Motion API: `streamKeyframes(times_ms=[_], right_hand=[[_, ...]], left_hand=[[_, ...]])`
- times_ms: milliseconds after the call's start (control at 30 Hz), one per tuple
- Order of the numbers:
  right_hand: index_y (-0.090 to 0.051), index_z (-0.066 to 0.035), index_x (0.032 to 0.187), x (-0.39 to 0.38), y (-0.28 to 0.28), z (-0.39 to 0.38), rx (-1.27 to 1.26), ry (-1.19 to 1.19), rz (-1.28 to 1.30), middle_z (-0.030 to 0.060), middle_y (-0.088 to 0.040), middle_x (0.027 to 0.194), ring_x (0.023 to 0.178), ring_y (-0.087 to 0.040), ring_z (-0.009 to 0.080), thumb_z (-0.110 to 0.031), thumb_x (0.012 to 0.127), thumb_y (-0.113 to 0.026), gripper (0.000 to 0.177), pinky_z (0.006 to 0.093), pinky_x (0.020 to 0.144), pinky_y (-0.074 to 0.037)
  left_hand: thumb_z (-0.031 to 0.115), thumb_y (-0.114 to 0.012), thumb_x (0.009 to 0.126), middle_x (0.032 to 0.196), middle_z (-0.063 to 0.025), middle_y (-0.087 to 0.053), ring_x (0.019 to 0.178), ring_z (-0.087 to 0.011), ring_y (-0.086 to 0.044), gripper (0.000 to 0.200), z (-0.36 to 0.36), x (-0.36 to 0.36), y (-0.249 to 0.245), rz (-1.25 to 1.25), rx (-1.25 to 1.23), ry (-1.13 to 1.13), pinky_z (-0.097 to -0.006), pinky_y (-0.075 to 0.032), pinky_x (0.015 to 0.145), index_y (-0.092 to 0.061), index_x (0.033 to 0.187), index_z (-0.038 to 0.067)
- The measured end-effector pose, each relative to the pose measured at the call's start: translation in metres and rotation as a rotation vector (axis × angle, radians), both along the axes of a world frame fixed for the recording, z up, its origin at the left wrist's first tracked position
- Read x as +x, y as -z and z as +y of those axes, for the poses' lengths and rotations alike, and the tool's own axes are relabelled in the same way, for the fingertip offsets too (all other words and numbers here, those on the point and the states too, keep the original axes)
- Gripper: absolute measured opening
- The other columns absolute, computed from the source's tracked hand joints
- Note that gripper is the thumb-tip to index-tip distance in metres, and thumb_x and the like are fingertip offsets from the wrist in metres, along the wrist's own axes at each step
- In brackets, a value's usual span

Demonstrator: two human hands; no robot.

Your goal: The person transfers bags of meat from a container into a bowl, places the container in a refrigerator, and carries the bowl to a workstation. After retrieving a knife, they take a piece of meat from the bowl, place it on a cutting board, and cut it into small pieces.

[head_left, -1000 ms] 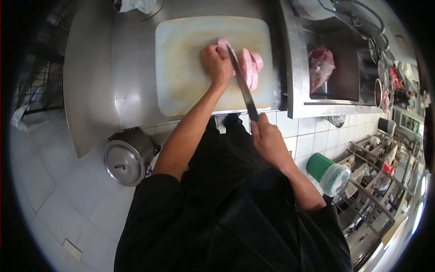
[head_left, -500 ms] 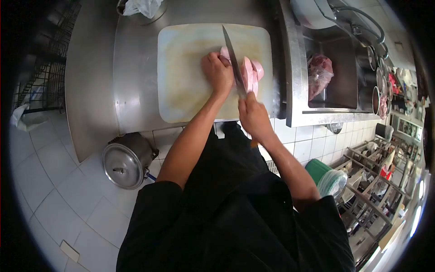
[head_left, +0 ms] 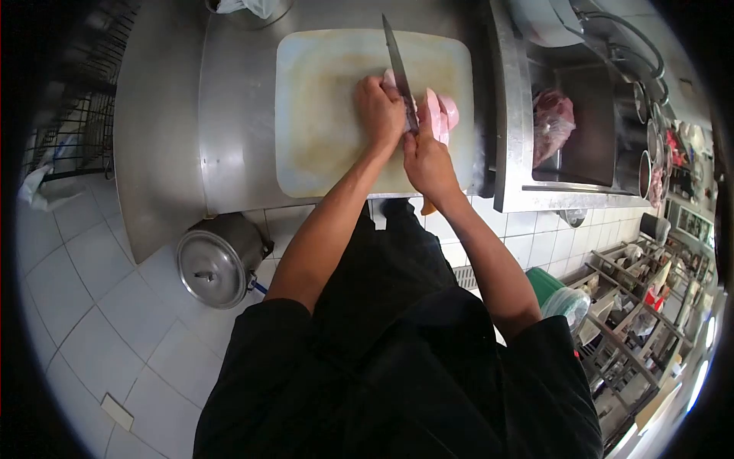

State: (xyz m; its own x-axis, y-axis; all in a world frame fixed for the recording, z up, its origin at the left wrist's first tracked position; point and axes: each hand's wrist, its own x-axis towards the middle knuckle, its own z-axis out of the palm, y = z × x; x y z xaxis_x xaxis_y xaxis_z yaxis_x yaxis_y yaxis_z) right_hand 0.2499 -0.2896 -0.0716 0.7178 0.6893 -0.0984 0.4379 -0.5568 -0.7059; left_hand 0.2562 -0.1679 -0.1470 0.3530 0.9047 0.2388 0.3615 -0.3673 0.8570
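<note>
On a pale cutting board (head_left: 317, 115), my left hand (head_left: 381, 115) is closed on a piece of pink meat (head_left: 390, 79), its fingers curled over the near part. My right hand (head_left: 430, 164) grips the handle of a long knife (head_left: 399, 69), whose tip points away from me. The blade lies along the right side of the held piece. Pale pink cut slices (head_left: 440, 115) rest on the board just right of the blade. The underside of the held meat is hidden by my left hand.
Right of the board, wrapped raw meat (head_left: 552, 122) lies in a steel sink (head_left: 585, 145). A lidded pot (head_left: 210, 268) stands on the floor at lower left, a green bin (head_left: 544, 289) at lower right. A metal container (head_left: 264, 17) is at the board's far left.
My right hand and the knife have moved forward along the meat, away from me. The whole view has shifted slightly, with the board now a little further right and up.
</note>
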Motion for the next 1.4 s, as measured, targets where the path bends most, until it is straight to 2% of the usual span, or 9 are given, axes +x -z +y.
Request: streamKeyframes(times_ms=[33, 133, 267, 400, 567, 900, 1067, 1200, 1400], right_hand=[[-0.025, 0.003, 0.147, 0.000, -0.003, 0.004, 0.018, 0.002, -0.021, 0.0343, -0.062, 0.079, 0.080, -0.060, 0.0529, -0.019, 0.098, -0.049, 0.059, 0.0576, 0.074, -0.046], [-0.037, 0.007, 0.133, -0.013, -0.024, -0.013, -0.074, 0.000, 0.061, 0.0340, -0.062, 0.078, 0.079, -0.060, 0.0536, -0.020, 0.098, -0.049, 0.046, 0.0588, 0.071, -0.046], [-0.042, 0.003, 0.097, -0.051, -0.049, -0.067, -0.288, 0.018, 0.148, 0.0362, -0.060, 0.072, 0.073, -0.059, 0.0559, -0.018, 0.097, -0.050, 0.023, 0.0623, 0.068, -0.047], [-0.043, 0.004, 0.100, -0.050, -0.034, -0.070, -0.267, 0.000, 0.140, 0.0365, -0.059, 0.071, 0.073, -0.059, 0.0567, -0.017, 0.097, -0.050, 0.023, 0.0623, 0.068, -0.047], [-0.043, 0.003, 0.102, 0.004, 0.008, 0.005, -0.117, -0.001, 0.056, 0.0343, -0.061, 0.077, 0.078, -0.059, 0.0543, -0.019, 0.098, -0.049, 0.023, 0.0598, 0.068, -0.045], [-0.042, 0.006, 0.102, -0.060, -0.031, -0.069, -0.289, 0.046, 0.210, 0.0370, -0.061, 0.078, 0.075, -0.060, 0.0549, -0.017, 0.095, -0.052, 0.025, 0.0621, 0.069, -0.046], [-0.041, 0.006, 0.101, -0.011, 0.027, -0.007, -0.155, 0.019, 0.035, 0.0346, -0.062, 0.078, 0.077, -0.061, 0.0540, -0.017, 0.096, -0.052, 0.026, 0.0599, 0.069, -0.048], [-0.041, 0.006, 0.100, -0.003, 0.031, 0.006, -0.153, 0.014, -0.022, 0.0348, -0.062, 0.079, 0.076, -0.061, 0.0527, -0.017, 0.096, -0.050, 0.025, 0.0607, 0.068, -0.047], [-0.039, 0.003, 0.103, -0.015, 0.028, -0.006, -0.096, 0.008, -0.020, 0.0340, -0.062, 0.077, 0.074, -0.061, 0.0529, -0.018, 0.097, -0.049, 0.024, 0.0617, 0.067, -0.046]], left_hand=[[0.005, -0.055, 0.083, 0.094, -0.0204, -0.054, 0.094, -0.0407, -0.051, 0.010, 0.000, 0.000, -0.001, -0.009, -0.017, -0.005, -0.0509, -0.040, 0.082, -0.051, 0.091, 0.001], [0.004, -0.055, 0.083, 0.093, -0.0200, -0.054, 0.094, -0.0408, -0.051, 0.011, -0.001, -0.001, -0.001, -0.011, 0.013, -0.011, -0.0511, -0.040, 0.082, -0.050, 0.092, 0.001], [0.002, -0.055, 0.081, 0.092, -0.0198, -0.053, 0.094, -0.0410, -0.050, 0.013, -0.004, 0.000, 0.002, -0.055, 0.027, -0.006, -0.0516, -0.040, 0.081, -0.050, 0.092, 0.001], [0.004, -0.055, 0.083, 0.093, -0.0203, -0.054, 0.094, -0.0404, -0.051, 0.011, -0.005, -0.005, -0.007, -0.021, 0.014, 0.019, -0.0511, -0.040, 0.081, -0.051, 0.092, 0.000], [0.008, -0.056, 0.087, 0.095, -0.0211, -0.056, 0.096, -0.0394, -0.052, 0.011, 0.002, -0.003, -0.001, -0.011, 0.017, 0.016, -0.0500, -0.041, 0.083, -0.053, 0.093, -0.001], [0.007, -0.055, 0.085, 0.093, -0.0216, -0.057, 0.093, -0.0406, -0.054, 0.010, -0.004, -0.002, 0.003, -0.017, 0.032, -0.021, -0.0502, -0.042, 0.082, -0.053, 0.091, -0.001], [0.005, -0.055, 0.083, 0.091, -0.0206, -0.055, 0.089, -0.0408, -0.053, 0.008, 0.002, 0.001, 0.004, -0.008, 0.023, -0.010, -0.0513, -0.042, 0.080, -0.051, 0.088, 0.001], [0.011, -0.056, 0.086, 0.093, -0.0219, -0.055, 0.093, -0.0414, -0.053, 0.015, 0.006, -0.009, 0.002, -0.019, -0.090, 0.091, -0.0512, -0.042, 0.083, -0.052, 0.092, -0.002], [0.016, -0.058, 0.087, 0.098, -0.0262, -0.054, 0.095, -0.0435, -0.052, 0.023, -0.013, -0.015, -0.019, 0.033, -0.012, 0.056, -0.0510, -0.042, 0.086, -0.051, 0.096, -0.004]])
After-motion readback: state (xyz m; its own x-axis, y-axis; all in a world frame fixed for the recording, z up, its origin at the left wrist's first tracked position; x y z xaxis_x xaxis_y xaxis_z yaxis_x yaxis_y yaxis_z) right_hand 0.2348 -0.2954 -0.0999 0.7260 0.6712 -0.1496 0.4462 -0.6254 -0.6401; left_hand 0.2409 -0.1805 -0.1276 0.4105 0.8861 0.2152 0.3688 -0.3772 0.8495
